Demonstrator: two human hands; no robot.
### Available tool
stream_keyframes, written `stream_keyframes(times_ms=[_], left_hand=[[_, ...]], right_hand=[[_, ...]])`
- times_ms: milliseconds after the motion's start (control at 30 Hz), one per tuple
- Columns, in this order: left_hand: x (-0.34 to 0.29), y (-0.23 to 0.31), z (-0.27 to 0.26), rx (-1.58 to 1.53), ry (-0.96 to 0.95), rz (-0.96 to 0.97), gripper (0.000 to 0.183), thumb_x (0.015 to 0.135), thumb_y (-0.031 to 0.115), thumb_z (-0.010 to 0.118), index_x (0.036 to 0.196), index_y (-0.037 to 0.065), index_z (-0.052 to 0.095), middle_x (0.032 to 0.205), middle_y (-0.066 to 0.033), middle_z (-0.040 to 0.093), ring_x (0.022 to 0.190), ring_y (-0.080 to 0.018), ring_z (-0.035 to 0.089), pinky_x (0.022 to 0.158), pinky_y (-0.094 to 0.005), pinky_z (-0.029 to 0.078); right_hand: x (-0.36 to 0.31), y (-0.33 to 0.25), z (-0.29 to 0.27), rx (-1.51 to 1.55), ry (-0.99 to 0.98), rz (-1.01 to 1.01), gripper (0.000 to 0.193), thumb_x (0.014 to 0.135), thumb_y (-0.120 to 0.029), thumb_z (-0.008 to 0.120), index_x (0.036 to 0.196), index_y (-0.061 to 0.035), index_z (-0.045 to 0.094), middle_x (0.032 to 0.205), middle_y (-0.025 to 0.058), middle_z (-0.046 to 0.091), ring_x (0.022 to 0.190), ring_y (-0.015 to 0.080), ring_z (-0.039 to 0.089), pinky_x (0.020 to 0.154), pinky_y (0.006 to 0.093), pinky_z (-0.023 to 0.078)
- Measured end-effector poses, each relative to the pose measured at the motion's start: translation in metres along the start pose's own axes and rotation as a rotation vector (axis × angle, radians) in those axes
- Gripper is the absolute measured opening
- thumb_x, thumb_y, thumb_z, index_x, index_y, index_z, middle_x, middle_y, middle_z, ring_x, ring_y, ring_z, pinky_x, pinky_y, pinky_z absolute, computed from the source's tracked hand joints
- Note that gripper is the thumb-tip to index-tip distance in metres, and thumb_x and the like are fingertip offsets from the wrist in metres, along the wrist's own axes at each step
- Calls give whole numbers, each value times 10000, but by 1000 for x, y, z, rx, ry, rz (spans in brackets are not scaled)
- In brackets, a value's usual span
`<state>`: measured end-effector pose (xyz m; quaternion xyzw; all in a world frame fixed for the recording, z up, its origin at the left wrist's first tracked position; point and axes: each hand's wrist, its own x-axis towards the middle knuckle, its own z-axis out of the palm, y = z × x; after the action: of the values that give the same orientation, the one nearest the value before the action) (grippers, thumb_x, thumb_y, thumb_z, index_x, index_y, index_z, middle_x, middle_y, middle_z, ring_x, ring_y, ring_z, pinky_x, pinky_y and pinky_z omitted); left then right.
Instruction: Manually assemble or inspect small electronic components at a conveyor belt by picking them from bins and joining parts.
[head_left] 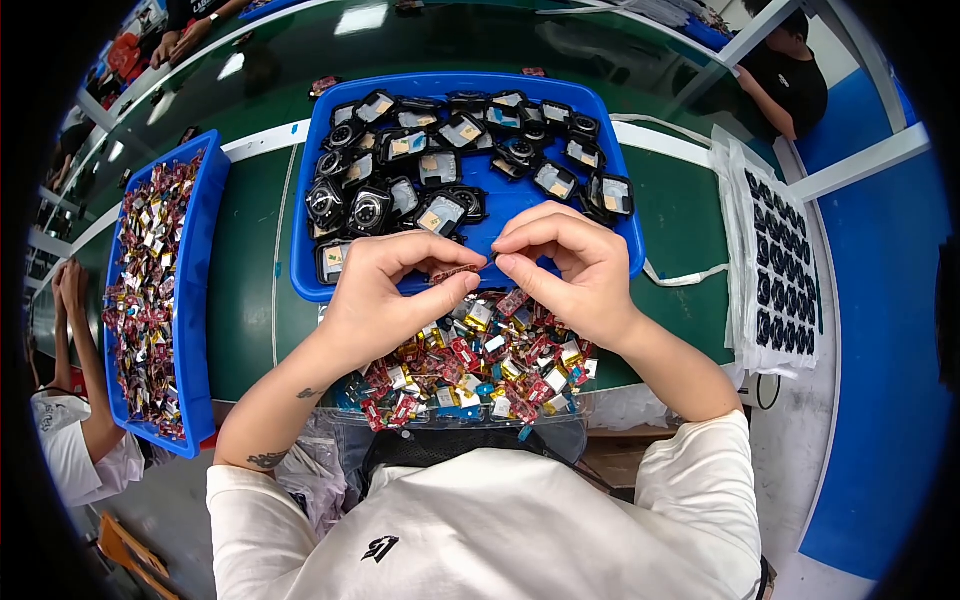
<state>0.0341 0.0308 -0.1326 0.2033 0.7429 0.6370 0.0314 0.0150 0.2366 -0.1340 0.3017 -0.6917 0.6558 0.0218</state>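
Both my hands meet over the near edge of a blue tray [632,200]. Between the thumb and fingers of my left hand [385,295] is a small red circuit board [453,272]. My right hand [580,285] pinches a tiny dark piece at the board's right end; what exactly it is, I cannot make out. Black watch-like cases [368,208] fill much of the tray, several with their pale insides showing. Below my hands lies a heap of red circuit boards with silver and yellow battery-like parts [480,370], held in a clear shallow tray [545,418].
At the left stands a long blue bin [190,300] full of similar boards. White sheets bearing rows of black pieces [785,260] lie at the right, near a pale strap [690,278]. Co-workers sit at left, upper left and upper right around the green table [245,260].
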Motion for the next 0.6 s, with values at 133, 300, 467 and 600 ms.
stream_keyframes(times_ms=[133,300,467,600], left_hand=[[1,-1,-1,-56,-43,-4,199,777,54,715,946,-37,667,851,-71,673,771,-88,618,700,-214,499],[1,0,-2,-75,-34,-54,162,797,66,699,914,-40,661,822,-56,659,743,-79,598,688,-221,494],[0,3,-6,-162,-37,-98,136,831,72,665,905,-41,654,786,-31,633,726,-68,576,672,-214,477],[1,5,-6,-108,-59,-129,136,849,83,645,913,-37,655,785,-28,625,736,-57,563,662,-205,458]], right_hand=[[-1,2,-5,-3,-67,-23,163,762,105,649,908,33,646,951,115,592,860,163,593,746,260,506],[-2,3,-5,-2,-74,-87,170,747,119,657,899,44,641,938,132,606,861,185,616,756,282,518],[-2,-6,2,115,-33,58,160,758,106,663,907,57,631,941,150,616,873,206,634,783,298,533],[-5,0,-1,145,-53,32,138,795,33,667,931,24,645,941,107,631,836,148,632,742,248,535]])
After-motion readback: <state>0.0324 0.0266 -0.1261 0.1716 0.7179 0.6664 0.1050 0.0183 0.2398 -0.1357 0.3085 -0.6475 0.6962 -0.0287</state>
